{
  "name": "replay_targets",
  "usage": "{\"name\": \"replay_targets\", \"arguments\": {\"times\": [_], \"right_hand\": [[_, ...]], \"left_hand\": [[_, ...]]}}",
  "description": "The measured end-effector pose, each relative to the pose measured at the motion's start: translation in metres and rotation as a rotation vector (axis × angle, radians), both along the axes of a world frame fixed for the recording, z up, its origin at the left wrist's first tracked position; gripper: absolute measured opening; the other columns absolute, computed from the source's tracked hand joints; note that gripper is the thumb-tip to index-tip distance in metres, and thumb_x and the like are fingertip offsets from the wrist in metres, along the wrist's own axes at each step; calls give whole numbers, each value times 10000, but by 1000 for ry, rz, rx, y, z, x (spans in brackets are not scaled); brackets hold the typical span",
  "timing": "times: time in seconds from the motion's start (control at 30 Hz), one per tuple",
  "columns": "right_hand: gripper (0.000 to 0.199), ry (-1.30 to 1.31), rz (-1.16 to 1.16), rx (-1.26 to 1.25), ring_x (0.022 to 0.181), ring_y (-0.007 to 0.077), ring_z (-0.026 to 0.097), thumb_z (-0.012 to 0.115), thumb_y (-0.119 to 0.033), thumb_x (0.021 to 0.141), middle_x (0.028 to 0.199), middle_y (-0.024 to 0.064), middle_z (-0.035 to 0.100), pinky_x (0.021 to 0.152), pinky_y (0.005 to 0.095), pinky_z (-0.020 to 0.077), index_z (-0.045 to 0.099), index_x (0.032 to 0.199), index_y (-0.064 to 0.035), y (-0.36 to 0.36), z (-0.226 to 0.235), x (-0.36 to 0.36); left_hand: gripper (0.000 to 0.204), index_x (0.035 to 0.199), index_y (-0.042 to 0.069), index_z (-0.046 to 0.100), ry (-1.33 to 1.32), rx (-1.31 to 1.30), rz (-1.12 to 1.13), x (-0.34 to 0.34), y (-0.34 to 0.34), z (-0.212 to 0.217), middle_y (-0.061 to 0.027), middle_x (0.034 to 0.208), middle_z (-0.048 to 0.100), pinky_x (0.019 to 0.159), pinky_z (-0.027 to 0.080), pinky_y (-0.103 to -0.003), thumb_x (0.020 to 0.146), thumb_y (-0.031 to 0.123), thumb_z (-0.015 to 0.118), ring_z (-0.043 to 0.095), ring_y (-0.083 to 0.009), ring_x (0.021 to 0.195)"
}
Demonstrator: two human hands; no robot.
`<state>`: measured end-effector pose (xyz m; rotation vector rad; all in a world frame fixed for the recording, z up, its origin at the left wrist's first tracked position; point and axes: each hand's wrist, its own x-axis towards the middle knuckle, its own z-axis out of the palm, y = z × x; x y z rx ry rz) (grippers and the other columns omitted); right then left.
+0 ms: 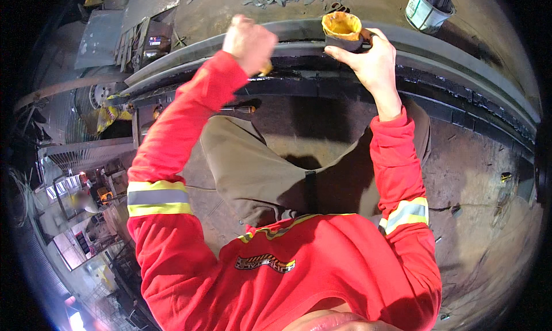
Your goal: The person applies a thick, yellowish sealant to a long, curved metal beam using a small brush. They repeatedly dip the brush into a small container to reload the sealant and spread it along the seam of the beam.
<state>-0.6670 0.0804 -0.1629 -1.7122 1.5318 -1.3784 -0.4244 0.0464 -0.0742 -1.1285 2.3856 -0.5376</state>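
The right hand [374,61] holds a small dark cup [343,32] smeared inside with yellow-orange grease, its fingers wrapped around the cup's side and base. The cup sits just above the curved grey steel rim [460,55] that arcs across the top of the view. The left hand [248,42] is closed into a fist against the same rim, to the left of the cup; a bit of yellow shows under the fist, but what it grips cannot be made out. Below the rim runs a black, greasy band [437,98].

Both arms wear red sleeves with yellow and grey reflective stripes [158,197]. At the top right, behind the rim, stands a white round tub with a green label [424,12], dark stuff sticking out of it. A screwdriver with a dark handle [237,109] lies under the left arm.
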Motion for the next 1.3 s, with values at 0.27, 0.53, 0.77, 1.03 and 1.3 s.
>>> {"name": "replay_targets", "arguments": {"times": [0.27,0.53,0.77,1.03,1.3], "right_hand": [[740,15,-73,79,948,293,707,945,-419,588,1031,188,701,882,373,544,708,1075,86,-2,4,-7],[759,36,-69,69,961,268,701,954,-426,594,1040,185,708,895,352,535,691,1075,99,-2,2,-9],[757,52,-92,65,952,301,707,943,-439,578,1027,200,698,885,375,543,708,1071,86,-4,1,-8],[764,41,-81,98,981,258,704,954,-433,602,1055,183,715,904,352,538,687,1079,101,-3,0,-10],[756,20,-54,53,914,297,710,940,-452,579,992,193,702,858,369,547,716,1064,83,-5,-4,-9]], "left_hand": [[244,823,104,702,439,219,125,-1,-16,-13,-143,752,706,747,522,-487,794,340,755,704,-366,759],[203,819,114,680,273,18,87,-2,10,-11,-131,674,672,660,529,-493,814,313,719,704,-334,702],[266,820,78,706,355,356,259,1,4,11,-152,776,712,694,566,-490,817,344,711,712,-383,788],[262,815,79,661,421,324,177,-6,22,2,-178,713,663,661,529,-491,861,335,690,676,-400,724],[268,789,84,588,430,148,171,16,56,17,-136,676,629,650,482,-467,820,293,753,652,-357,715]]}}
